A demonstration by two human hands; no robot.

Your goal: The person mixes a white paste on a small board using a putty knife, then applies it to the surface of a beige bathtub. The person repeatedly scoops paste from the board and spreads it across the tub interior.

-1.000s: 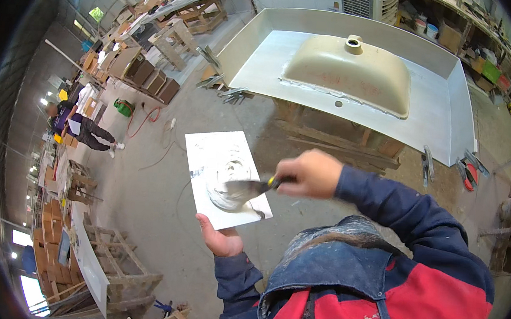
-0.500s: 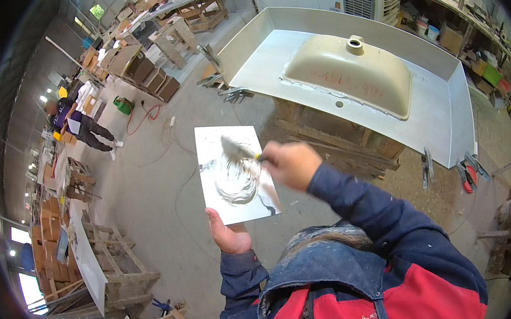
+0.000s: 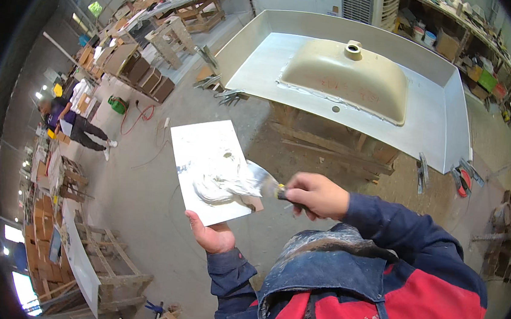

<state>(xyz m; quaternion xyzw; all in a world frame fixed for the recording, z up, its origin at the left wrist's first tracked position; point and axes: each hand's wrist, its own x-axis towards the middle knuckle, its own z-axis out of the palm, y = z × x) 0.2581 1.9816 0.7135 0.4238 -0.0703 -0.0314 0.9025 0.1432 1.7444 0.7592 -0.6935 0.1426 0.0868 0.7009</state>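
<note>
My left hand [image 3: 212, 235] grips a flat white board [image 3: 199, 137] by its near edge, with the thumb at the corner and the other fingers hidden beneath. A swirled mound of white paste [image 3: 214, 183] is spread over the board. In my right hand [image 3: 318, 195] is a putty knife [image 3: 265, 181], held by its dark handle. Its wide blade lies at the right side of the paste. Beyond the board, an upturned countertop [image 3: 258, 59] with raised sides carries the cream underside of a basin [image 3: 347, 79], and a white bead runs along the basin's rim.
Wooden supports [image 3: 329, 145] hold up the countertop. Metal clamps [image 3: 423, 172] and a red-handled clamp [image 3: 462, 182] sit at its right corner; more clamps [image 3: 229, 95] are at its left. Another person [image 3: 76, 125] stands far left. Cluttered shelves [image 3: 460, 38] line the back right.
The putty knife has swung from the upper part of the paste to the board's right side, blade turned leftward. My left hand and the board have shifted slightly left.
</note>
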